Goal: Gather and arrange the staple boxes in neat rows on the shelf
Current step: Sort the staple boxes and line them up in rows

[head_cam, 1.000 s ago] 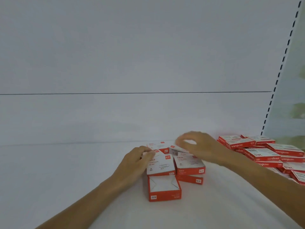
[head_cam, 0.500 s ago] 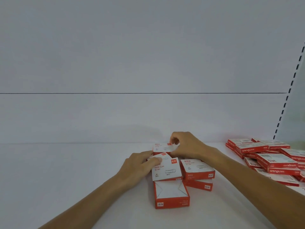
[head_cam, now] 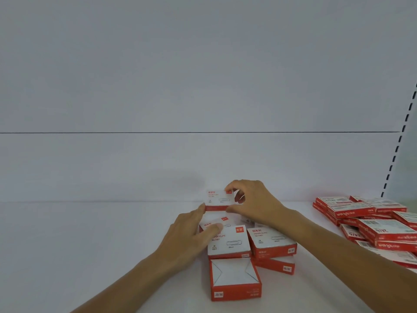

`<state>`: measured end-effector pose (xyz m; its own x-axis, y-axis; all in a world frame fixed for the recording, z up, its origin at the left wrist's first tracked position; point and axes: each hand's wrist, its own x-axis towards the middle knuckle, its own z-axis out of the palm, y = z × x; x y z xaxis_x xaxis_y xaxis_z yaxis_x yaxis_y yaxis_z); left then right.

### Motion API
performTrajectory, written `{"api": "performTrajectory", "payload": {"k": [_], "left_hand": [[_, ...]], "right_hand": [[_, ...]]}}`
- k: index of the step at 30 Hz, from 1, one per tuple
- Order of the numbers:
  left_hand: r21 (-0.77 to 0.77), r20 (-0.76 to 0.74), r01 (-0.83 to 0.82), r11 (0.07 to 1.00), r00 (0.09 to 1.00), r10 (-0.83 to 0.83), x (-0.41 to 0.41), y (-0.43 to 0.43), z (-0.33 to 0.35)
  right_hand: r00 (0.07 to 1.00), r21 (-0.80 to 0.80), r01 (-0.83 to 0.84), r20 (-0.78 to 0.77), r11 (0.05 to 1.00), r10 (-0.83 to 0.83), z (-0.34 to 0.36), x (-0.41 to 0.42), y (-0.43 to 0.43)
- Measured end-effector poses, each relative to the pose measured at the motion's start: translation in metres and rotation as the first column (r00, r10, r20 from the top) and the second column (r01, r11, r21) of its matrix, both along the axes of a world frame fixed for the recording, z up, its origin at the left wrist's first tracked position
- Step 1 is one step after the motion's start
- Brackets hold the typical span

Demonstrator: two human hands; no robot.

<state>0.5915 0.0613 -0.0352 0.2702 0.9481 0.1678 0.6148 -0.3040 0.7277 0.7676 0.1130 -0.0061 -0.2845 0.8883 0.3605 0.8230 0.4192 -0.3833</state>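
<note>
Right hand (head_cam: pixel 252 202) has the small red-and-white cardboard box (head_cam: pixel 217 199) pinched, thumb under, fingers over the top edge. Half a second ago the box lay low at the back of the cluster; now it's lifted and tipped face toward me. Left hand (head_cam: pixel 191 233) lies loosely flat on the cluster of matching boxes (head_cam: pixel 229 242) mid white shelf (head_cam: pixel 90 245), thumb on the top one. Its forefinger now touches the held box's lower left corner; earlier it stopped short. Pile of flatter red boxes (head_cam: pixel 372 224) at right, cut off by the frame edge. Held box's print is too blurred to read. A box under my right wrist is mostly hidden.
</note>
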Motion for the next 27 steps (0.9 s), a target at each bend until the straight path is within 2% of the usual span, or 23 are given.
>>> {"api": "performTrajectory", "payload": {"k": [3,6,10,14,20,21,23,25,27], "left_hand": [[-0.022,-0.037,-0.007,1.000,0.999,0.006,0.000,0.003,-0.003],[-0.007,-0.111,0.007,1.000,0.994,-0.008,-0.002,0.008,-0.005],[0.002,-0.099,0.001,1.000,0.995,-0.001,-0.004,0.008,-0.007],[0.003,-0.150,-0.009,1.000,0.989,0.009,-0.007,0.010,-0.009],[0.068,-0.151,0.024,0.997,0.989,-0.014,-0.004,0.006,-0.005],[0.086,-0.142,0.047,0.995,0.989,-0.034,-0.004,0.004,-0.005],[0.125,-0.139,0.100,0.987,0.987,-0.083,-0.004,0.001,-0.003],[0.133,-0.123,0.129,0.983,0.986,-0.113,-0.005,-0.001,-0.003],[0.108,-0.071,0.130,0.986,0.990,-0.122,-0.005,0.001,-0.004]], "right_hand": [[0.994,-0.158,0.030,0.111,0.987,-0.012,0.001,-0.004,0.005],[0.988,-0.226,0.076,0.146,0.971,-0.044,0.005,-0.008,0.012],[0.971,-0.229,0.144,0.219,0.963,-0.093,0.008,-0.016,0.023],[0.943,-0.186,0.225,0.288,0.956,-0.166,0.005,-0.025,0.038],[0.931,-0.173,0.236,0.321,0.956,-0.171,0.002,-0.023,0.042],[0.940,-0.195,0.215,0.308,0.957,-0.148,0.003,-0.020,0.039],[0.977,-0.245,0.169,0.166,0.955,-0.130,0.010,-0.010,0.031],[0.981,-0.208,0.192,0.045,0.959,-0.187,0.025,0.005,0.020],[0.957,-0.191,0.289,0.079,0.938,-0.279,0.038,0.024,0.010]]}}
